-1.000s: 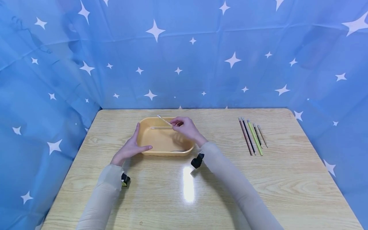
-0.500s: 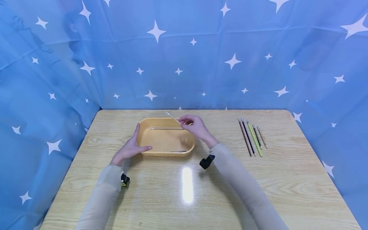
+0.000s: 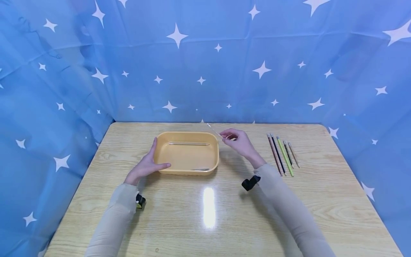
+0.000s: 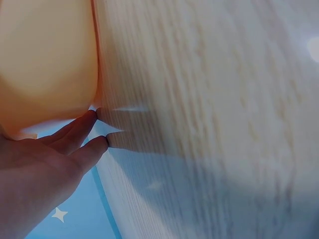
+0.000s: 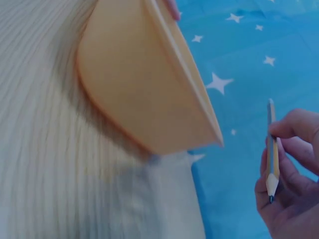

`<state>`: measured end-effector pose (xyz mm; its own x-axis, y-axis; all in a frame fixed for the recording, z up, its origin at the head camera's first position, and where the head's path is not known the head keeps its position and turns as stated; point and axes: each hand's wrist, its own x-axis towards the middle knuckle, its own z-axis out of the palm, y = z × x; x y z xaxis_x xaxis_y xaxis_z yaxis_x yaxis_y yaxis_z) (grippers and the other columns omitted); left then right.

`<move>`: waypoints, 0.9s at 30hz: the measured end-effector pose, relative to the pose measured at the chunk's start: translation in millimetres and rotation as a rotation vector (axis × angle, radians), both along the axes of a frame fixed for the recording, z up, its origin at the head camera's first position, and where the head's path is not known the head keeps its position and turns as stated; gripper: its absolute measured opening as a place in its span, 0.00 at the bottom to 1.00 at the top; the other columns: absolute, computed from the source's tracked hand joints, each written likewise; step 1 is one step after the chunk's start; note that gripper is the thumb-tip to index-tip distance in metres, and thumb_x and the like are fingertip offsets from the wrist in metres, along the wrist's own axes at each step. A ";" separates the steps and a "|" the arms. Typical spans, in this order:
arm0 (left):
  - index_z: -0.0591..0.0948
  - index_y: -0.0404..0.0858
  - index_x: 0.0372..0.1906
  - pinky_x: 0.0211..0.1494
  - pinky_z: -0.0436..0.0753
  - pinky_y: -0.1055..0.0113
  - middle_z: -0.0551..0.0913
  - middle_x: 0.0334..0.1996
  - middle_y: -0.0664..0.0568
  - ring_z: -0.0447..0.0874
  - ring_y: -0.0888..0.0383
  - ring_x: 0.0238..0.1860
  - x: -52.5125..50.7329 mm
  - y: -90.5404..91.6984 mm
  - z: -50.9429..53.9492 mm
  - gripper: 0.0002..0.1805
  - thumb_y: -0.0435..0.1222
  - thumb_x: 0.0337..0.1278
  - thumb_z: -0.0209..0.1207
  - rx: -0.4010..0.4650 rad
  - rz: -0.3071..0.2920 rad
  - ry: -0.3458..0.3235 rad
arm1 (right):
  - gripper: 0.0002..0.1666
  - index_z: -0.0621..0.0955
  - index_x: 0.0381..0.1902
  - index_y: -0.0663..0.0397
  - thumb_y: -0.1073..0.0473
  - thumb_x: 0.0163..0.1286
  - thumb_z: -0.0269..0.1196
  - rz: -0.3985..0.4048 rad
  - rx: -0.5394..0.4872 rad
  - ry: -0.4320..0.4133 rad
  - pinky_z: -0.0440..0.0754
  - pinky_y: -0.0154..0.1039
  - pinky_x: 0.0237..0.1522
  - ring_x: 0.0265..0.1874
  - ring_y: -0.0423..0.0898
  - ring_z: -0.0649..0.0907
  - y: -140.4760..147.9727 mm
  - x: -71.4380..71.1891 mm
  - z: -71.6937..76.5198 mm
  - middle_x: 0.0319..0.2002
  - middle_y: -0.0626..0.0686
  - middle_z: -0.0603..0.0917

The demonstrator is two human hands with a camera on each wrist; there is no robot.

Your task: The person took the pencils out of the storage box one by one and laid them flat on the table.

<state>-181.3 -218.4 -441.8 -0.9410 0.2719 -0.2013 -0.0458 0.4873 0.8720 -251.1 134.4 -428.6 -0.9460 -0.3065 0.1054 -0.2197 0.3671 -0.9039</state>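
I count five pencils (image 3: 285,155) at 3 o'clock of the tray (image 3: 186,155); right hand (image 3: 239,141) pinches one sharpened pencil (image 5: 272,157), tilted, near the 2 o'clock rim; left hand (image 3: 146,166), fingers spread, touches its 9 o'clock end.

The yellow tray (image 3: 184,157) is set flat, its left end touched by the left hand (image 3: 147,165). A silvery pencil (image 3: 188,144) is laid lengthwise inside, towards the far wall; something thin and dark (image 3: 200,169) is seen along the near wall. A sharpened yellow-and-grey pencil (image 5: 272,162) is held tilted in the right hand (image 3: 238,141), off the tray's right end. Five pencils (image 3: 285,155) are lined up farther right.
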 end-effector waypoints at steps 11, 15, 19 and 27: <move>0.28 0.36 0.75 0.69 0.44 0.38 0.30 0.75 0.36 0.36 0.33 0.72 -2.1 -1.3 -6.2 0.63 0.38 0.55 0.67 -0.016 -0.009 0.011 | 0.16 0.79 0.52 0.72 0.69 0.69 0.59 -0.049 0.028 -0.080 0.79 0.39 0.38 0.42 0.61 0.78 38.1 21.3 1.5 0.44 0.68 0.80; 0.28 0.39 0.75 0.69 0.44 0.38 0.30 0.75 0.37 0.35 0.34 0.72 -4.7 -3.9 -12.6 0.64 0.39 0.54 0.68 -0.013 -0.003 0.015 | 0.17 0.79 0.54 0.67 0.65 0.70 0.59 -0.070 0.046 -0.123 0.78 0.53 0.42 0.44 0.59 0.78 55.5 17.2 -17.0 0.46 0.65 0.79; 0.29 0.35 0.75 0.70 0.44 0.39 0.31 0.75 0.36 0.35 0.34 0.72 -0.1 0.7 -0.1 0.62 0.36 0.55 0.67 -0.006 -0.006 0.007 | 0.18 0.79 0.56 0.64 0.62 0.72 0.59 -0.099 0.089 -0.129 0.78 0.50 0.41 0.45 0.57 0.77 72.9 16.9 -30.8 0.47 0.63 0.79; 0.29 0.35 0.75 0.70 0.45 0.39 0.31 0.75 0.35 0.36 0.33 0.72 0.2 2.0 2.2 0.61 0.36 0.55 0.66 -0.017 -0.007 0.005 | 0.18 0.80 0.55 0.63 0.59 0.72 0.59 -0.206 0.151 -0.075 0.78 0.39 0.35 0.41 0.53 0.79 104.7 15.7 -55.9 0.45 0.62 0.80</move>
